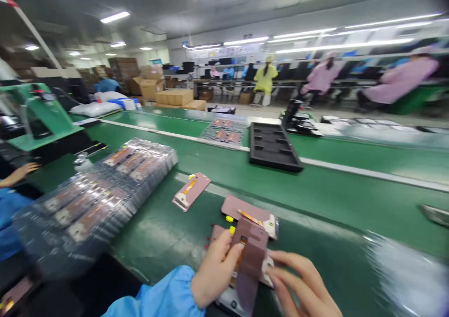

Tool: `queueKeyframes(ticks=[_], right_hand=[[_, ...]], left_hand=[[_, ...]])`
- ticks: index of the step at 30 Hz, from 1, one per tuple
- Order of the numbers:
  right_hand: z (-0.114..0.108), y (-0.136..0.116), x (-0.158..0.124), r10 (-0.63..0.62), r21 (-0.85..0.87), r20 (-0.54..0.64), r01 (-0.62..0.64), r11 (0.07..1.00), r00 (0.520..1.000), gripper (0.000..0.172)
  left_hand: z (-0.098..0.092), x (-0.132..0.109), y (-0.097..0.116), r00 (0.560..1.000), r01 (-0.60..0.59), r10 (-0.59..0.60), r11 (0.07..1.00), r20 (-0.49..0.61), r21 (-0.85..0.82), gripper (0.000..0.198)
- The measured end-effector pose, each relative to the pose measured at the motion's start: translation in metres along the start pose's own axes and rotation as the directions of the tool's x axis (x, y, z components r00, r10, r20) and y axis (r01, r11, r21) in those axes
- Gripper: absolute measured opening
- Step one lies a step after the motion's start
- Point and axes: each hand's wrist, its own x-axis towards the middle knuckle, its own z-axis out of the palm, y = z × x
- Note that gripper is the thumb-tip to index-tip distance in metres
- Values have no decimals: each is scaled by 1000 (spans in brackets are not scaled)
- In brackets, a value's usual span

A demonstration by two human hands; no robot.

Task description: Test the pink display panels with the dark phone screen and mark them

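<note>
Left hand, blue sleeve: fingers clenched on one mauve panel, which is held tilted on end over the green desk. Right hand just beside it: fingers curled against a white end piece; whether they clench it cannot be told.

Count of loose panels on desk: three. One lies flat directly beyond the hands, orange flex cable on top. One sits partly under the left hand. One lies apart to the left, with a yellow tab.

Wrapped stacks: two, both plastic-covered, at left, side by side. Farther along the desk: one clear tray of panels and one black tray, near each other.

Co-worker's hand: one, at far left, near the nearer stack, well apart from the person's hands. Background: three gowned people, one yellow, two pink; cardboard boxes stacked beyond.
</note>
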Motion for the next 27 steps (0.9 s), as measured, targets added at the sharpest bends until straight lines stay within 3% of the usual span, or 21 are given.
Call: queueKeyframes(ticks=[3,6,10,13,15,18,20,22,24,27], right_hand=[[-4,2,19,269,124,-107,-256,959,957,8],[-1,7,26,427,224,-97,-399,889,899,18],[4,10,30,463,234,-25,-445,864,886,19],[2,10,33,459,181,99,-470,864,883,17],[1,9,33,382,104,117,-394,913,917,16],[2,3,30,49,-191,-14,-51,980,999,20],[1,-6,27,-198,-389,8,185,903,980,23],[-2,-17,23,-334,-443,93,339,830,938,26],[-8,-26,16,-370,-411,179,411,814,912,27],[-11,-28,-2,-352,-315,254,421,851,901,31]], left_hand=[[-2,-1,3,992,49,-41,997,123,-65,37],[-1,-4,-2,970,97,-87,995,226,-34,39],[0,-7,-12,954,106,-117,993,275,58,43],[-2,-10,-14,953,80,-103,992,286,93,43],[-2,-13,-13,953,58,-94,990,287,132,43],[0,-14,-14,965,57,-98,984,245,170,43],[3,-12,-15,973,81,-107,988,204,133,42],[6,-9,-14,978,99,-104,994,181,36,40],[8,-8,-9,979,110,-90,989,184,-102,38],[9,-10,1,970,160,-91,936,225,-312,39]])
